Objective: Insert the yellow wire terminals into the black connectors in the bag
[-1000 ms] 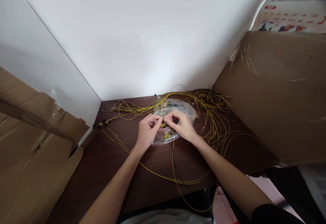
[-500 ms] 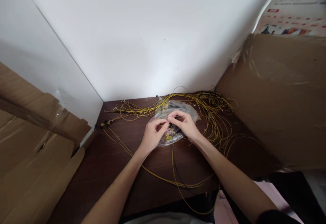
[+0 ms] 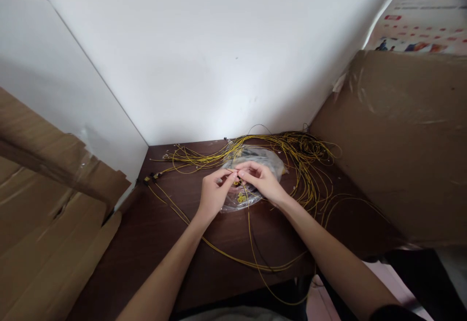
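Note:
My left hand (image 3: 215, 190) and my right hand (image 3: 263, 181) meet fingertip to fingertip above a clear plastic bag (image 3: 272, 158). Both are closed in a pinch on a thin yellow wire (image 3: 249, 221). Its short end shows by the left fingertips, and the rest hangs toward me in a loop past the table edge. A small dark part sits at the fingertips, too small to name. Inside the bag are small yellow pieces (image 3: 241, 197) and dark ones, partly hidden by my hands.
A large bundle of yellow wires (image 3: 308, 165) spreads along the back and right of the dark table (image 3: 153, 243). Two wires with yellow-and-black connectors (image 3: 147, 180) lie at left. Cardboard stands left (image 3: 54, 243) and right (image 3: 397, 151), with a white panel (image 3: 204, 58) behind.
My hands have shifted slightly left, fingertips closer together. A short end of wire now shows above the left fingers, and the hanging wire has moved a little.

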